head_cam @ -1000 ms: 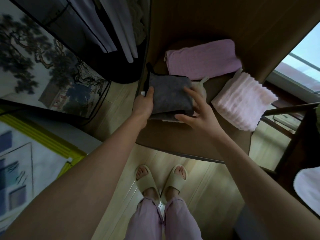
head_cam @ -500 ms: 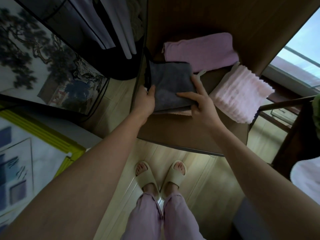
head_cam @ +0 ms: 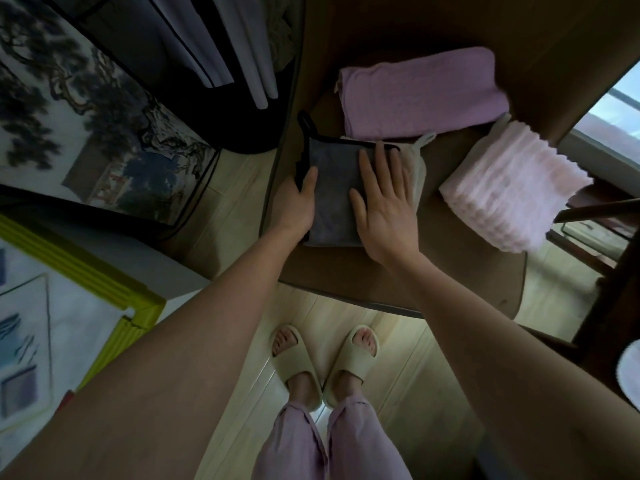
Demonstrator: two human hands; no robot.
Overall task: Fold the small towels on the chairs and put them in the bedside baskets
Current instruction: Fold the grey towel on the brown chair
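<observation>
My right hand [head_cam: 382,206] lies flat and open, fingers straight, pressing down on the folded grey towel [head_cam: 334,188]; my left hand [head_cam: 298,202] grips the towel's left edge, thumb on top and fingers apparently tucked beneath. The grey towel sits at the front-left of the brown chair seat [head_cam: 450,271], stacked on a cream towel [head_cam: 414,161] that shows only along its right side. Behind it lies a folded lilac towel [head_cam: 415,95]; to the right, well apart, a ribbed pink towel [head_cam: 512,188] overhangs the seat's right edge. Risks, as I judge them: lifting the stack by one side could let the folds spring open or the cream layer slide out, and the pink towel could slip off the seat if nudged. The grey towel's long axis runs roughly front to back, away from me, with its black hanging loop [head_cam: 304,123] pointing toward the far-left corner. No basket is in view.
</observation>
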